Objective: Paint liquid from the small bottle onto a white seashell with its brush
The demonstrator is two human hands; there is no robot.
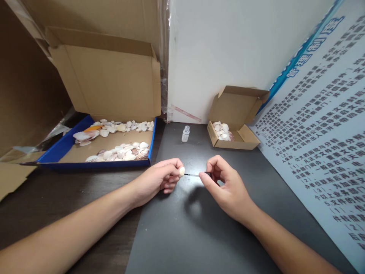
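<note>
Seated at a dark grey table (176, 236), you pinched a small cream-white seashell (181, 171) between the thumb and forefinger of your left hand (159, 180), the other fingers curled loosely under it, and held it just above the tabletop at the centre of the view. Your right hand (225, 186) was closed in a fine grip on a thin black-handled brush (196, 175), its tip touching the shell's edge. The shell looked light, hard and brittle, likely slick where wet, so a light hold at its rim seemed wiser than squeezing its thin face. Behind the hands stood a small clear glass bottle (185, 134), uncapped as far as could be told. To the left lay a shallow blue-edged cardboard tray (57, 150) strewn with pale seashells, its flap raised. To the right sat a small brown cardboard box (242, 139) holding a few more shells, beside a white printed poster (322, 144) leaning on the wall.
</note>
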